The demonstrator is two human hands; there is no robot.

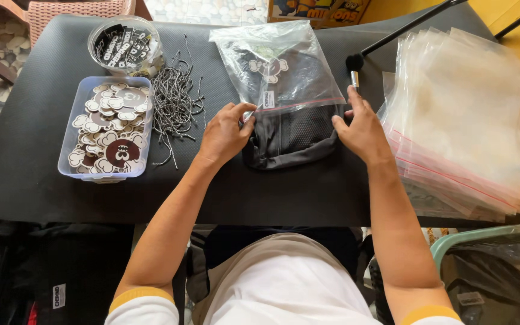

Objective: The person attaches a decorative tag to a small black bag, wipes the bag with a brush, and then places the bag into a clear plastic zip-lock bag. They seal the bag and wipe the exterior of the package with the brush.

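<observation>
Black folded garment (290, 141) sits mid-table, half inside a clear zip bag (278, 66) whose mouth faces the person, red seal strip across the cloth. Left hand (224, 135) pinches the bag's left mouth corner, thumb and fingers closed on the plastic against the cloth. Right hand (362, 129) presses the right corner, fingers spread flat on bag and garment; whether it actually pinches the plastic I cannot tell. A hand on each side keeps the mouth spread and the cloth square, likely so it slides in straight.

Bag's closed end points away, toward the far table edge, with a small brush (354, 67) just beside its right side, touching or nearly so. Stack of empty zip bags (464, 120) lies right of the right hand, near, overhanging the table's (31, 150) right edge. Left side: loose pile of speckled cords (176, 102) near the left hand, then a clear tray of round tags (106, 129), and a round tub (124, 42) of dark tags behind it.

Open room: bare mat strip between garment and near table edge, and a gap left of the tray. Far side is tight, bag almost at the edge. Green bin (495, 265) below right, off the table.
</observation>
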